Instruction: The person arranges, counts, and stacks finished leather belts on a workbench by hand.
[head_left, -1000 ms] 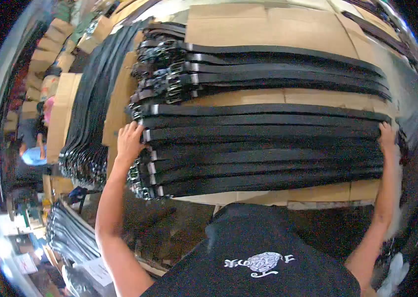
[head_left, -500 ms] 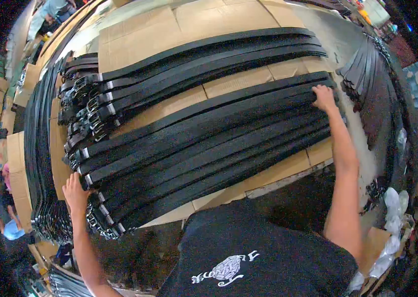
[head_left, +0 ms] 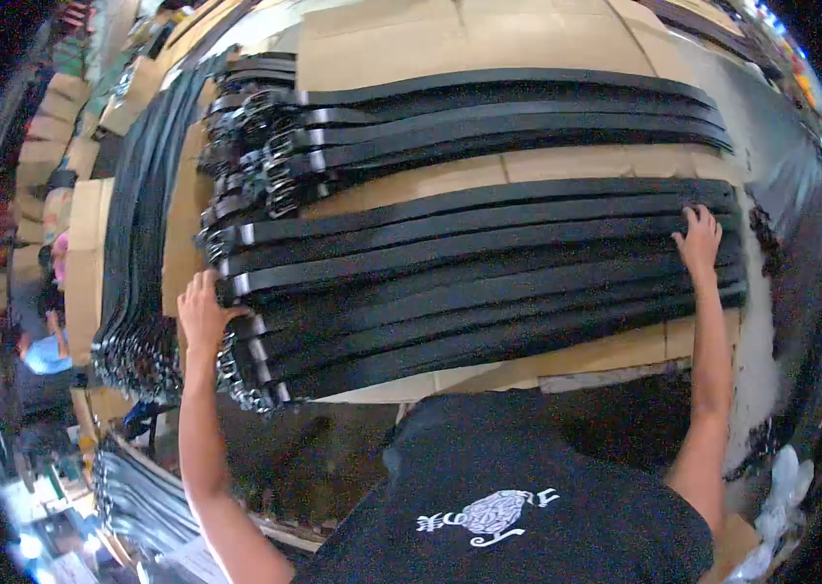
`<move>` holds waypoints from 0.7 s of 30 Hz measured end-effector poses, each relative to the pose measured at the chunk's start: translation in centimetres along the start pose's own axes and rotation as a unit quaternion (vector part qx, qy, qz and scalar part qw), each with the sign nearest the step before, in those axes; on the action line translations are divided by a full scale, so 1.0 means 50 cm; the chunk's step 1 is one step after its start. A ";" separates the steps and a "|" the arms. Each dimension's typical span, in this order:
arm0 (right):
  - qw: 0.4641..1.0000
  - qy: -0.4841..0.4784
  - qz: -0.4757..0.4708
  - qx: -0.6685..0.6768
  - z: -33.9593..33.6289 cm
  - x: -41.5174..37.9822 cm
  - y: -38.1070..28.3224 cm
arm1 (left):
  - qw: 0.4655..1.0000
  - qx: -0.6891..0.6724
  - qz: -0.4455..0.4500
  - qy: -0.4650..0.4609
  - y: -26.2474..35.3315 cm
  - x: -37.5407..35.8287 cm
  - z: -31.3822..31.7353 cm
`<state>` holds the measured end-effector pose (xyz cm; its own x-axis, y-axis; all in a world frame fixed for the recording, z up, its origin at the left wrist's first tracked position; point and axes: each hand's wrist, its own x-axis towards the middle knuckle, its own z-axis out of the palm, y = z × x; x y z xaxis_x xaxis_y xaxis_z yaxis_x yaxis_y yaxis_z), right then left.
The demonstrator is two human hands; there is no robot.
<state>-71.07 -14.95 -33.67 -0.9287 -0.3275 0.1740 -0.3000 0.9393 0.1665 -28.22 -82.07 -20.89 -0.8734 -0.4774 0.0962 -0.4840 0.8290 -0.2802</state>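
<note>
Rows of black belts (head_left: 489, 263) lie side by side in front of me, buckle ends to the left and strap tips to the right. My left hand (head_left: 205, 310) is at the buckle end of the near rows, thumb apart from the fingers, touching the edge by the metal buckles (head_left: 228, 365). Over at the strap tips, my right hand (head_left: 698, 238) rests on top of the belts with its fingers spread. Neither hand has a belt lifted. A second group of black belts (head_left: 528, 107) lies farther back, its buckles heaped at the left.
Cardboard sheets (head_left: 489, 39) cover the table under the belts. More belts (head_left: 143, 224) hang at the left side with buckles down. Dark straps (head_left: 800, 185) lie at the right, near clear plastic bags (head_left: 786, 492). A person in a light blue top (head_left: 46, 356) is at the far left.
My view has turned, so the belts and table appear farther right and higher. The right hand has slid slightly toward me over the strap tips; the left stays by the buckles.
</note>
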 end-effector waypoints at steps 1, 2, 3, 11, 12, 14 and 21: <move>0.997 0.037 -0.050 0.038 0.013 -0.019 -0.029 | 1.000 -0.022 0.007 -0.006 -0.015 0.003 0.005; 0.993 0.042 -0.082 0.077 0.000 -0.040 -0.088 | 1.000 -0.020 0.024 0.000 -0.020 0.006 -0.006; 0.986 0.046 -0.112 0.115 -0.025 -0.065 -0.167 | 0.999 -0.019 0.042 0.007 -0.017 0.009 -0.017; 0.901 0.066 -0.230 0.361 -0.089 -0.202 -0.614 | 0.984 -0.166 0.047 -0.037 -0.072 -0.007 0.021; 0.897 0.073 -0.251 0.358 -0.102 -0.204 -0.655 | 0.981 -0.178 0.052 -0.060 -0.089 -0.004 0.031; 0.886 0.077 -0.276 0.363 -0.120 -0.200 -0.730 | 0.980 -0.179 0.077 -0.047 -0.110 -0.005 0.049; 0.879 0.071 -0.304 0.359 -0.110 -0.192 -0.878 | 0.981 -0.145 0.131 -0.014 -0.141 0.002 0.015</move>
<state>-47.78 -53.60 -37.31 -0.5276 -0.7536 0.3920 -0.8393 0.3914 -0.3772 -24.85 -88.18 -19.62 -0.9698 -0.2420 0.0291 -0.2423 0.9702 -0.0076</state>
